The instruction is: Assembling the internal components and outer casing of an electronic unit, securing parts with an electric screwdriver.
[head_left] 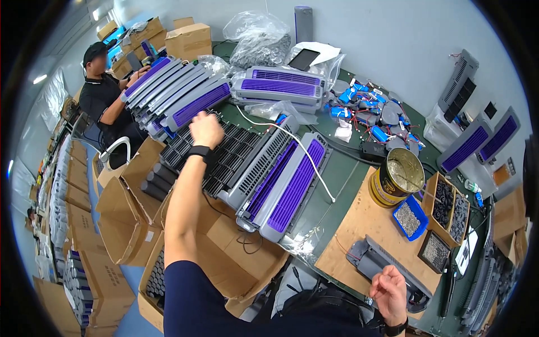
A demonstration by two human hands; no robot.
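Observation:
My left hand (206, 130) reaches far out over a row of black slatted grilles (233, 149), beside the end of a grey and purple housing (202, 104). Its fingers curl downward, and whatever they grip is hidden. Close to my body on the right, my right hand (389, 286) is raised with thumb and fingers pinched together. Anything in that pinch is too small to make out. Just beyond it, a grey housing (373, 261) with thin wires lies on a brown board (342, 255), partly covered by the hand.
Right of the board's middle stand a yellow-black tin (384, 188), a blue tray of small metal parts (410, 218) and a box of dark parts (441, 205). Blue-wrapped components (379, 135) heap up behind. Open cardboard boxes (224, 253) sit below my left arm. A co-worker (104, 92) sits far left.

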